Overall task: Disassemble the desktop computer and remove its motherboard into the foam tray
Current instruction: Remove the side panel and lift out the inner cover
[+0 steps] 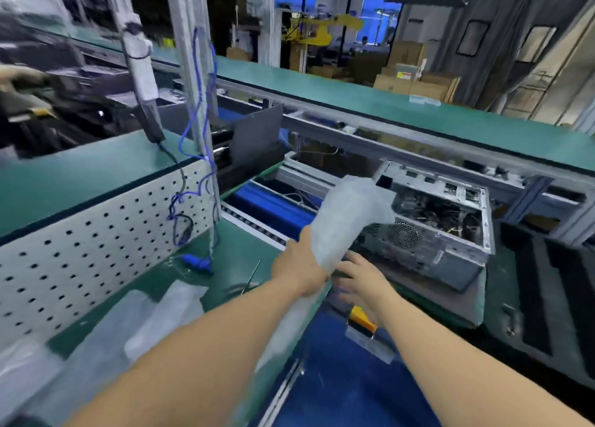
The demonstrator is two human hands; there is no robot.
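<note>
The grey desktop computer case [431, 233] lies on its side at the right of the green bench, its open side up, with cables and boards showing inside. My left hand [297, 267] grips a long bunched sheet of translucent bubble wrap [344, 214] that rises toward the case and hangs down past my wrist. My right hand [362, 277] is just right of it, fingers spread and relaxed, near the case's front corner. A black foam tray [544, 285] with long slots sits at the far right. The view is blurred.
A perforated white panel [96, 243] and a post with blue cables [193, 182] stand at the left. More plastic wrap [151, 317] lies on the bench near me. A thin rod-like tool [252, 273] rests on the green mat. A roller conveyor [354, 143] runs behind the case.
</note>
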